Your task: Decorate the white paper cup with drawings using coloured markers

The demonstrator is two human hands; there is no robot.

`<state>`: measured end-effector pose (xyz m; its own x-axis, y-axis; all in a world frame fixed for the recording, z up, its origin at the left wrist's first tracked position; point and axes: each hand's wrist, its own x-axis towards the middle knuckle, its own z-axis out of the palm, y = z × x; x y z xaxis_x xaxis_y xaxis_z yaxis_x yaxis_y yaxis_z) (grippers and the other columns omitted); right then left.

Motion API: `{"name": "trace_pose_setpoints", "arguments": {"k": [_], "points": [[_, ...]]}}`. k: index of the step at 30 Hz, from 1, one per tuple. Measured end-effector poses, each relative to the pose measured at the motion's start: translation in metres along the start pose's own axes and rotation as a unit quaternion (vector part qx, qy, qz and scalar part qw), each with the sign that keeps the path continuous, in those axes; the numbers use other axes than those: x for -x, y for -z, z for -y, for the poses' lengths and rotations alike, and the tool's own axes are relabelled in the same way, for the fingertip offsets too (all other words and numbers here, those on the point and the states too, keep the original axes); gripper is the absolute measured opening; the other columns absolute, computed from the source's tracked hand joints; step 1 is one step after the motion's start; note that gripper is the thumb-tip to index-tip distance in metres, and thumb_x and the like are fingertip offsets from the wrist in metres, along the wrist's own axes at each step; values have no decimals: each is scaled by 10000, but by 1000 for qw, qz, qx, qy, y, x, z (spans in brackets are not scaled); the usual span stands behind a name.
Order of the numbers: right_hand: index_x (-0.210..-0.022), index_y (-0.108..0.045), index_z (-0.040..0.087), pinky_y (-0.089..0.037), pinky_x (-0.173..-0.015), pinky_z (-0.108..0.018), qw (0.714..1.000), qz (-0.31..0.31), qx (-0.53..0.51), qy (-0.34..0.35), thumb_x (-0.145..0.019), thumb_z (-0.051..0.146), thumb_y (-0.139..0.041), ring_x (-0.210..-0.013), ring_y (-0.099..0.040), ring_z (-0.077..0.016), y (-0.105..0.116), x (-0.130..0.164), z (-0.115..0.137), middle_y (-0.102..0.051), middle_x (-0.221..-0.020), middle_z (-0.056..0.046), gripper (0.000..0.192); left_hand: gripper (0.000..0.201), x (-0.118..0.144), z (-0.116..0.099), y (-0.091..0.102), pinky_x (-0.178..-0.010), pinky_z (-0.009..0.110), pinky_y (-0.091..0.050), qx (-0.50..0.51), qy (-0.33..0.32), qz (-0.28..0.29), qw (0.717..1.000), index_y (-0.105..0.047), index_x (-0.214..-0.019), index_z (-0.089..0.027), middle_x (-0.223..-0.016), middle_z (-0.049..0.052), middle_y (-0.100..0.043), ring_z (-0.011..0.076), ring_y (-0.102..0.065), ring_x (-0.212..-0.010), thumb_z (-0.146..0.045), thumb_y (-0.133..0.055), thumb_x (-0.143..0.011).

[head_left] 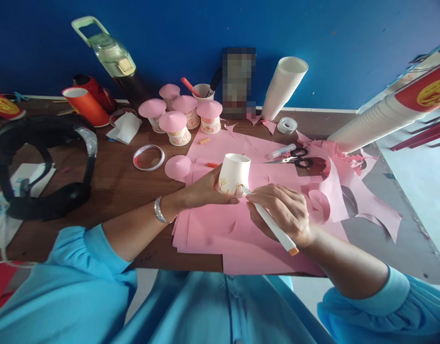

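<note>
My left hand point(205, 189) is wrapped round a white paper cup point(234, 171), tilted a little over the pink paper. Orange flower-like drawings run along the cup's lower part. In my right hand point(282, 212) is a white marker point(273, 227) with an orange end, its tip touching or very near the cup's drawn side. Pink paper sheets point(205, 234) lie stacked under both hands. A loose pink paper cone point(178, 167) rests left of the cup. Behind it stand several decorated cups with pink cone tops point(175, 128).
Scissors point(295, 159), a glue tube point(282, 151) and pink scraps point(335, 191) lie to the right. Tall cup stacks point(284, 88) stand at the back and right. A tape roll point(148, 158), a bottle point(119, 62) and a black headset-like frame point(44, 205) are on the left.
</note>
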<state>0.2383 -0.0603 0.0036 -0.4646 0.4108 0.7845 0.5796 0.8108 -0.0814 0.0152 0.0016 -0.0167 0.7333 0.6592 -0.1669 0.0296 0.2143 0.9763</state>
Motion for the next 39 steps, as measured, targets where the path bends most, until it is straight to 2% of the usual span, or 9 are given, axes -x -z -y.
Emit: {"name": "trace_pose_setpoints", "arguments": {"k": [7,12,19,29,33,39], "points": [[-1075,-628,157,-601,-584,-289,1000,-3,-12,8,-949,75,-684,-657,-711,-165,-1,1,2,-738,-804,-46,160,666,0,0,-1,-905,385,-549,15,-10,-11,1000,-588,-1263,-209,-1153,80,-684,238,-650,-1072,-426,-936,-738],[-1091,-627,157,-615,-622,-286,1000,10,-25,11,-941,70,-683,-690,-722,-165,-1,1,3,-739,-823,-44,183,584,-1,0,-1,-878,378,-540,13,-19,14,1000,-612,-1223,-188,-1098,81,-700,230,-657,-1021,-422,-906,-776],[-1105,-619,182,-623,-634,-277,999,25,-27,4,-956,89,-677,-712,-732,-155,0,2,5,-746,-836,-27,185,566,-2,-1,-1,-856,351,-535,7,-29,5,1000,-613,-1206,-192,-1101,68,-685,215,-648,-1008,-407,-909,-774],[-1094,-632,157,-617,-619,-279,999,18,-35,9,-930,55,-695,-697,-724,-162,0,1,5,-742,-826,-38,204,608,-1,-2,-1,-898,395,-553,-7,-22,4,1000,-619,-1240,-203,-1127,86,-702,249,-663,-1052,-454,-910,-770],[-1091,-633,121,-618,-611,-297,999,23,-41,14,-929,50,-699,-695,-731,-177,0,2,4,-751,-829,-71,189,629,-1,-3,-3,-883,389,-563,-11,-20,-2,1000,-612,-1268,-206,-1079,69,-692,243,-663,-1036,-452,-910,-773],[-1104,-629,133,-621,-618,-297,999,24,-36,15,-945,77,-690,-699,-734,-176,0,3,4,-754,-837,-71,179,621,-1,1,-4,-865,372,-561,-22,-11,-17,1000,-603,-1214,-200,-1096,71,-671,234,-643,-1032,-441,-929,-745]]}}
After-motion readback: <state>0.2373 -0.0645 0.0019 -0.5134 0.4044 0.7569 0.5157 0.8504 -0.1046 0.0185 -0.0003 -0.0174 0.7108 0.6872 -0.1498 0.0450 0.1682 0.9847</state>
